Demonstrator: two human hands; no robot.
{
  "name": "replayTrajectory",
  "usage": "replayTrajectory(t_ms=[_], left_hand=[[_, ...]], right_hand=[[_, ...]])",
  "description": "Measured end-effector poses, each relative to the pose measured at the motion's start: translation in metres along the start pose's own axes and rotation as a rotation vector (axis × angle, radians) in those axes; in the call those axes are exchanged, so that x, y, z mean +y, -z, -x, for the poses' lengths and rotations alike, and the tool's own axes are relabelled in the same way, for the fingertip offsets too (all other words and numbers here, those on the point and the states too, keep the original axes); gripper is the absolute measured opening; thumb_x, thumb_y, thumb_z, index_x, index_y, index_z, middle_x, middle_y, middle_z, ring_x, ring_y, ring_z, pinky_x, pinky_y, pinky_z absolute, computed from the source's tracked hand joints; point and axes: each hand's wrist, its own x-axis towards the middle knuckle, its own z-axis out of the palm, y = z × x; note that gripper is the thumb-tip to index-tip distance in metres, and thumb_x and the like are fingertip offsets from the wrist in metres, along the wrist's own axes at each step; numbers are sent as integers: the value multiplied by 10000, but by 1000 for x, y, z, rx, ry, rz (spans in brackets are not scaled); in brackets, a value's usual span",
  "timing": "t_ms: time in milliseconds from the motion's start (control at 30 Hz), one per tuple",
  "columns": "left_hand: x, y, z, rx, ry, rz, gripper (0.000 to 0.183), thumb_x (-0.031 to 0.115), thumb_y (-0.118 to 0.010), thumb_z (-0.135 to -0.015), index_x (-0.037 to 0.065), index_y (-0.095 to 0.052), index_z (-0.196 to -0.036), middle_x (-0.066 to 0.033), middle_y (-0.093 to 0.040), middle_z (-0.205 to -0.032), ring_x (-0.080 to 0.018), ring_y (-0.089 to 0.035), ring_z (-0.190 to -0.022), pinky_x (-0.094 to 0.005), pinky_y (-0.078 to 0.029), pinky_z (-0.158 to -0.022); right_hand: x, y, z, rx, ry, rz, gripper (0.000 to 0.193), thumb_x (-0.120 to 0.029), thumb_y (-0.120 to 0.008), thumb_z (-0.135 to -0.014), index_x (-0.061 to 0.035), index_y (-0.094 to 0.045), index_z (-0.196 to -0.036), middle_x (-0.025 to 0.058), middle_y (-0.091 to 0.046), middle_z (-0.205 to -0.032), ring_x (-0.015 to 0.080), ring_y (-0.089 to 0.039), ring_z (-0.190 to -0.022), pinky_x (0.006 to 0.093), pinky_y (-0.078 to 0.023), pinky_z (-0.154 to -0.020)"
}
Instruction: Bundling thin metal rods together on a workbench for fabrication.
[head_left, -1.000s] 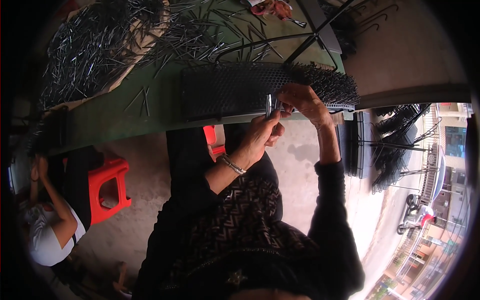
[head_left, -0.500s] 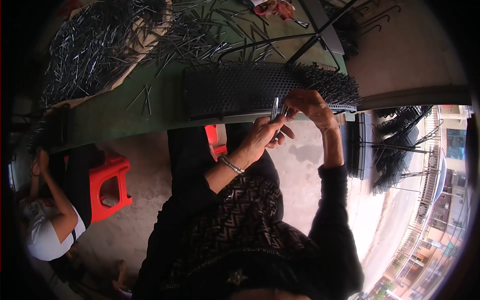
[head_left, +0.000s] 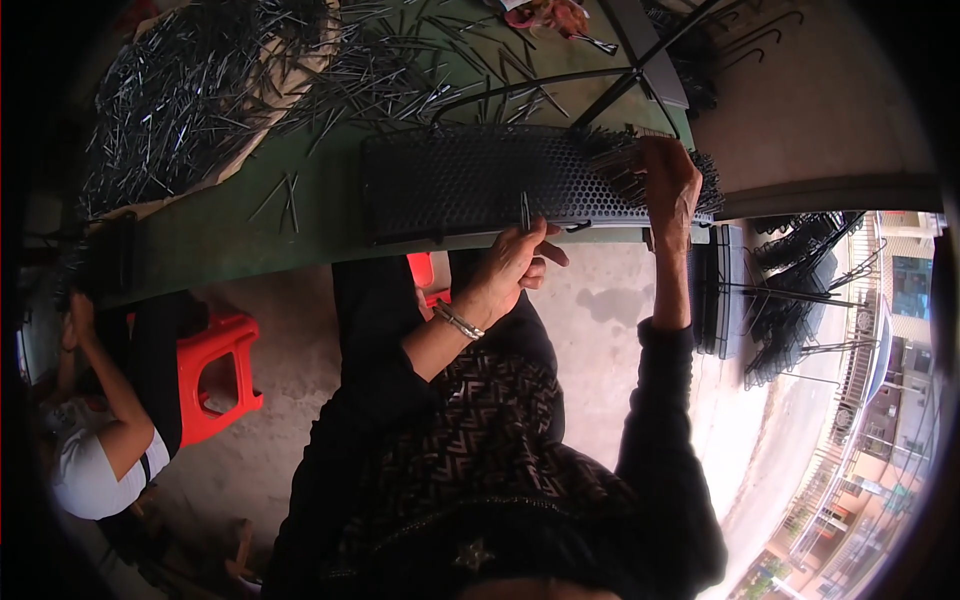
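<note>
Black tray: lies lengthwise on the green table at its near edge; the black tray is full of small holes, bare over its left and middle parts.
Rods in the tray: thin dark standing rods crowd its right end, upright or slightly tilted.
Left hand: the left hand is at the tray's near edge, thumb and forefinger gripping a few shiny held rods that point away from the body; the other fingers curl loosely.
Right hand: the right hand is over the tray's right end, fingers drawn together at the standing rods; whether they grip one, I cannot tell.
Frame: a black wire frame rises behind the tray.
Brown sheet: the brown sheet on the table's left bears a big rod heap.
Loose rods: loose rods spill between sheet and frame.
Wrapper: a crumpled red-and-white wrapper lies at the far edge, any lettering too small to read.
Floor: a red stool stands left, beside a seated co-worker.
</note>
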Motion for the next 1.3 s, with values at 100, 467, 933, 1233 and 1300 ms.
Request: replayTrajectory(t_ms=[100,467,933,1233,1300], left_hand=[[-9,-11,-1,80,-18,33,354,401,-529,-980,57,-538,-1065,-120,-656,-858,-64,-441,-561,-201,-361,-491],[-15,-9,3,102,-71,124,404,435,-506,-984,37,-560,-1025,-24,-546,-777,-58,-364,-570,-218,-356,-528],[-12,-10,8,-13,-84,101,372,420,-494,-994,53,-549,-971,30,-430,-674,-35,-273,-520,-195,-267,-489],[-13,-14,9,25,-99,119,410,433,-507,-985,27,-561,-962,21,-445,-689,-47,-303,-534,-202,-278,-489],[-12,-13,10,12,-113,109,420,434,-504,-986,19,-567,-969,22,-448,-689,-44,-306,-535,-201,-278,-486]], right_hand=[[7,-9,-3,99,94,48,155,-156,-582,-915,-31,-656,-969,93,-680,-773,153,-631,-678,293,-486,-638],[15,-20,-6,161,326,279,175,-194,-567,-933,-34,-635,-948,109,-672,-744,200,-670,-661,310,-499,-626],[11,-20,-6,108,298,379,142,-158,-553,-927,-33,-619,-938,117,-677,-738,254,-686,-681,339,-511,-645],[0,-20,-5,56,352,398,129,-142,-524,-947,-41,-600,-927,118,-644,-736,283,-663,-683,368,-500,-632],[0,-20,-4,50,340,405,133,-145,-520,-949,-40,-598,-923,121,-644,-735,286,-663,-681,370,-500,-630]])
